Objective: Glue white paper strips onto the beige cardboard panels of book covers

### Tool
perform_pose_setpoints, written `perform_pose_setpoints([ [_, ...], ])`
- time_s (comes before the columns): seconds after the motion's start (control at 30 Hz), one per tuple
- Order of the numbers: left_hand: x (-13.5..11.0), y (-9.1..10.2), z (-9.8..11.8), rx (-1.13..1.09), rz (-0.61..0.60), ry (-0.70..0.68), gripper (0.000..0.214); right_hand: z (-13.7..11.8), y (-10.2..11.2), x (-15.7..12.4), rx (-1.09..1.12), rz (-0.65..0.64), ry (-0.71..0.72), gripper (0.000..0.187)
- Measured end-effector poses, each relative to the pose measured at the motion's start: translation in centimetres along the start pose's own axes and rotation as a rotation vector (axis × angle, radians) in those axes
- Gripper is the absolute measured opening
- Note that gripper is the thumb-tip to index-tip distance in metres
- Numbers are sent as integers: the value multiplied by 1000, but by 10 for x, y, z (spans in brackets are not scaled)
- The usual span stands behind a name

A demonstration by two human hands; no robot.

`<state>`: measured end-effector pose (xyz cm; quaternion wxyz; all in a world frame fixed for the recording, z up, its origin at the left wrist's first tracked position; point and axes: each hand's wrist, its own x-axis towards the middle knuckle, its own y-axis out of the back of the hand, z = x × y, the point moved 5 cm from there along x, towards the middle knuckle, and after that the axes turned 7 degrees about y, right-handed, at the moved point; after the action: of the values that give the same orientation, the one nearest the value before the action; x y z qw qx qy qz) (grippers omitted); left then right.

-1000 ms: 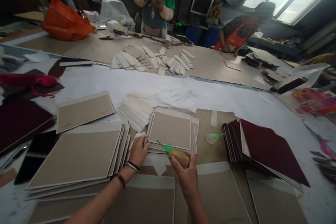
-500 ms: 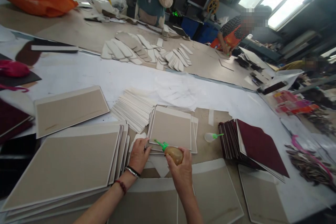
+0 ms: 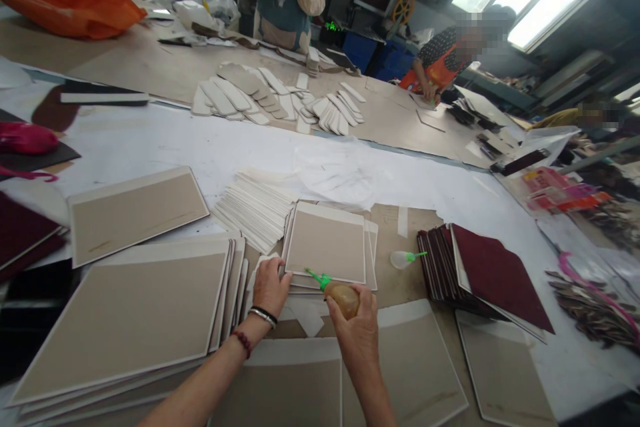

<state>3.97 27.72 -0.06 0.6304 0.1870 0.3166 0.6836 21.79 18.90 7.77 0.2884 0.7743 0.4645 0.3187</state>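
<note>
At the near edge of the worktop (image 3: 389, 237), the right hand (image 3: 359, 333) has its grip wrapped tight round a glue bottle (image 3: 344, 298). The bottle's long axis slants up and to the left from the palm, so its green nozzle (image 3: 317, 277) points at the near edge of a small stack of boards (image 3: 327, 243) directly beyond. The left hand (image 3: 271, 285) is the nearer one to that stack. Its fingers bend over the near-left corner, though I cannot tell whether they pinch a board or only press. Further right lie a second bottle (image 3: 403, 259) and maroon covers (image 3: 497, 277). Across the worktop, other people work.
</note>
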Motion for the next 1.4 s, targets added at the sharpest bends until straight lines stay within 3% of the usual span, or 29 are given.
perform_pose_setpoints([
  [0.7,5,-3,-5,32,-10,17,19,47,63,-6,-170,174,-81,35],
  [0.93,6,-5,-8,37,-10,17,24,62,73,-5,-199,220,-119,36],
  [1.13,5,-5,-8,47,-27,22,25,59,74,-5,-204,229,-115,36],
  [1.27,7,-6,-8,54,-41,43,22,55,65,-10,-65,235,-191,39],
  [1.4,10,-7,-8,53,-57,53,14,68,42,-10,436,229,-463,48],
])
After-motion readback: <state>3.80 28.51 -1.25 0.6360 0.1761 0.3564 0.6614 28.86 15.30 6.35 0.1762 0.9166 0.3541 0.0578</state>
